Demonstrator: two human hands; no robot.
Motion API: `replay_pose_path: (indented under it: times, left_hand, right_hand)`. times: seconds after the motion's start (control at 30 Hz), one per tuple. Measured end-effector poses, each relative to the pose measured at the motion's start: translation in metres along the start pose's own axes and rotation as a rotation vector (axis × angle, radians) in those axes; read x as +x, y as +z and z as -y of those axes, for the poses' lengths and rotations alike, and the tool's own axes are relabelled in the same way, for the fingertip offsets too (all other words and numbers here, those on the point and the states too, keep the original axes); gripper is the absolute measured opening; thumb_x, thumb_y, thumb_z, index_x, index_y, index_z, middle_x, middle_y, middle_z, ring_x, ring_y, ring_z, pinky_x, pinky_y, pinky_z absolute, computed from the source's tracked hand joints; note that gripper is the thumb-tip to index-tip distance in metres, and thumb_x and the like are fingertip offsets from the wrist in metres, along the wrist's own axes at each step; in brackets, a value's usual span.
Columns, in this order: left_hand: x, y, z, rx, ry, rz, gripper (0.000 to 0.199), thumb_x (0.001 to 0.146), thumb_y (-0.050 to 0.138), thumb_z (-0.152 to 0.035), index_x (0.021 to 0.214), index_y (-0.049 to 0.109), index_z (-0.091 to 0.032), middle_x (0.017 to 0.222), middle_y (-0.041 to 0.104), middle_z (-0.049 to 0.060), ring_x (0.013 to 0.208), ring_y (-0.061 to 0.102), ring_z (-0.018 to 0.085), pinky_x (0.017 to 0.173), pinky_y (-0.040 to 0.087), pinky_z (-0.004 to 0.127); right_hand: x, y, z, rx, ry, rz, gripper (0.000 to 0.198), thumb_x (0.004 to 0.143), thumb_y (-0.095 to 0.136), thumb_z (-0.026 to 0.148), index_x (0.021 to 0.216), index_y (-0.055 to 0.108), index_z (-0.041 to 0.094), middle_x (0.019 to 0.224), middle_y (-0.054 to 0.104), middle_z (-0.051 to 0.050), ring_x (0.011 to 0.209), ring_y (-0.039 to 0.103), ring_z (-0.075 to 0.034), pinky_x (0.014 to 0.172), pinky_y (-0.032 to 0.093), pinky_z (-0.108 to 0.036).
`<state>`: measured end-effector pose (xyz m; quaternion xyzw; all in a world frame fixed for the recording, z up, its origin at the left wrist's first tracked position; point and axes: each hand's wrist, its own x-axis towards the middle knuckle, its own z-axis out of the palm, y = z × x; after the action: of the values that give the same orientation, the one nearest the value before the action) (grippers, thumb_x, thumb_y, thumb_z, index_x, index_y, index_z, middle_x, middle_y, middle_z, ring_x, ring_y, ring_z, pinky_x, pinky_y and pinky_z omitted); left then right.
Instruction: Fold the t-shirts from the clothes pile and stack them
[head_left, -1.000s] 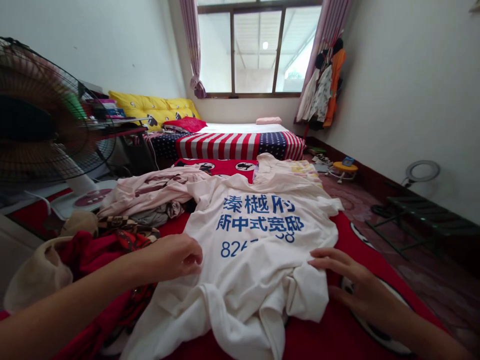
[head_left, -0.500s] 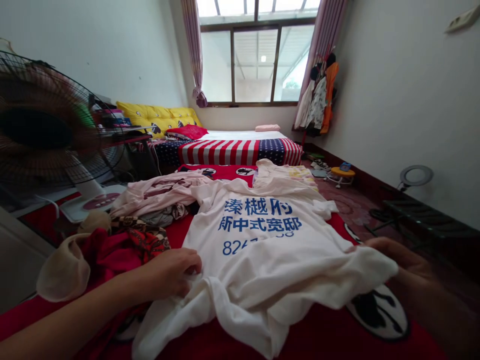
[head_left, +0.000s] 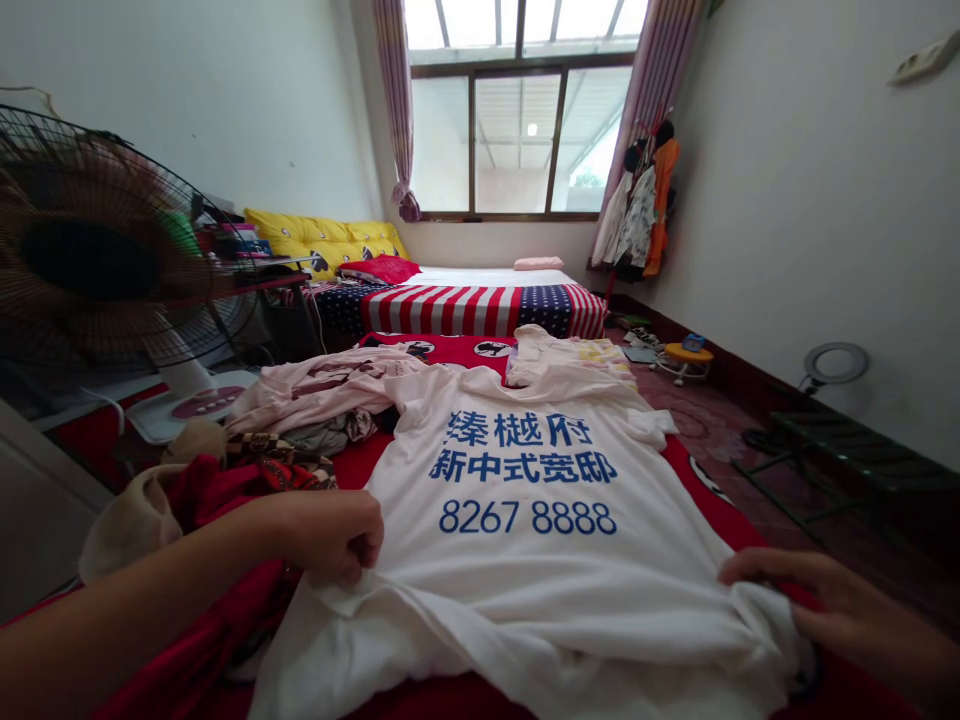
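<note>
As your left hand (head_left: 334, 530) pinches one side, white T-shirt (head_left: 536, 575) spans to your right hand (head_left: 836, 600), gripping it near right edge of red cloth (head_left: 735, 525).

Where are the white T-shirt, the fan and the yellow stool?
White T-shirt (head_left: 529, 562), head view: plain cloth near its middle.
Fan (head_left: 90, 258), head view: its dark round centre.
Yellow stool (head_left: 678, 354), head view: its seat.

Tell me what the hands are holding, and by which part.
A white T-shirt: the left hand grips its lower left side, the right hand its lower right side, as seen here.
</note>
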<state>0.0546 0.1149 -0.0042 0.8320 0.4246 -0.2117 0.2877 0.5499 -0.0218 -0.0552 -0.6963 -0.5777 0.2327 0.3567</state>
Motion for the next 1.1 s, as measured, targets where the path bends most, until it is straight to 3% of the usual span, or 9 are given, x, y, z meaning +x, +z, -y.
replay_pose_path:
  times: [0.1,0.3,0.4,0.5,0.6,0.67,0.73,0.9,1.1]
  left_hand:
    - [0.018,-0.023,-0.009,0.047,0.110,-0.060,0.025,0.071,0.063,-0.020,0.092,0.075,-0.017,0.075,0.071,0.003,0.066,0.062,0.017,0.058,0.043,0.022]
    - [0.116,-0.051,-0.051,-0.008,0.310,-0.529,0.043,0.089,0.049,-0.038,0.123,0.062,-0.016,0.122,0.064,0.010,0.109,0.060,0.022,0.093,0.044,0.029]
    - [0.170,-0.036,-0.062,0.059,0.165,-0.712,0.064,0.087,0.049,-0.051,0.142,0.042,-0.019,0.149,0.036,0.014,0.135,0.037,0.031,0.109,0.029,0.043]
    - [0.201,-0.015,-0.059,0.095,0.081,-0.792,0.068,0.088,0.035,-0.064,0.145,0.037,-0.027,0.155,0.027,0.009,0.143,0.019,0.032,0.114,0.014,0.053]
    - [0.208,-0.004,-0.054,0.097,0.089,-0.826,0.068,0.089,0.027,-0.068,0.145,0.035,-0.032,0.156,0.025,0.006,0.144,0.016,0.030,0.115,0.010,0.052]
    - [0.207,-0.003,-0.052,0.085,0.089,-0.828,0.068,0.088,0.027,-0.069,0.145,0.035,-0.032,0.156,0.024,0.005,0.144,0.015,0.029,0.115,0.009,0.052]
    - [0.207,-0.004,-0.052,0.066,0.088,-0.836,0.069,0.087,0.027,-0.069,0.145,0.036,-0.032,0.156,0.024,0.005,0.144,0.014,0.029,0.115,0.008,0.052]
    - [0.207,-0.005,-0.053,0.025,0.107,-0.850,0.069,0.087,0.030,-0.069,0.144,0.036,-0.032,0.156,0.025,0.005,0.144,0.014,0.030,0.115,0.008,0.053]
    - [0.205,-0.005,-0.053,-0.013,0.123,-0.860,0.068,0.086,0.033,-0.067,0.144,0.037,-0.031,0.156,0.024,0.005,0.144,0.013,0.030,0.116,0.007,0.054]
  right_hand:
    - [0.015,-0.008,0.007,0.002,-0.039,0.261,0.015,0.054,0.074,0.041,0.069,0.077,0.038,0.094,0.073,-0.013,0.096,0.066,-0.036,0.088,0.053,-0.046]
    - [0.072,0.034,0.064,0.222,-0.160,0.176,0.046,0.075,0.064,0.054,0.112,0.069,0.026,0.121,0.066,-0.010,0.116,0.058,-0.031,0.102,0.044,-0.046]
    - [0.102,0.076,0.061,-0.002,-0.260,0.210,0.062,0.081,0.054,0.058,0.135,0.052,0.026,0.140,0.051,-0.009,0.129,0.047,-0.029,0.106,0.039,-0.045]
    - [0.126,0.092,0.023,-0.443,-0.305,0.213,0.064,0.087,0.043,0.057,0.141,0.044,0.022,0.150,0.037,-0.009,0.139,0.031,-0.029,0.113,0.025,-0.050]
    - [0.147,0.080,-0.010,-0.809,-0.118,0.006,0.060,0.090,0.037,0.050,0.142,0.042,0.019,0.153,0.031,-0.010,0.140,0.027,-0.031,0.110,0.019,-0.062]
    - [0.161,0.071,-0.011,-0.919,-0.036,-0.109,0.048,0.091,0.039,0.041,0.130,0.055,0.018,0.144,0.045,-0.013,0.132,0.041,-0.033,0.106,0.025,-0.064]
    - [0.176,0.073,0.006,-0.923,-0.121,-0.178,0.034,0.088,0.044,0.032,0.110,0.067,0.018,0.127,0.061,-0.012,0.116,0.055,-0.031,0.101,0.036,-0.054]
    - [0.214,0.127,0.081,-0.620,-0.336,-0.188,0.024,0.086,0.048,0.026,0.098,0.068,0.022,0.103,0.069,-0.006,0.083,0.065,-0.020,0.076,0.047,-0.030]
    - [0.276,0.194,0.136,-0.432,-0.255,-0.072,0.024,0.083,0.051,0.025,0.096,0.071,0.021,0.085,0.072,-0.005,0.085,0.065,-0.020,0.075,0.044,-0.027]
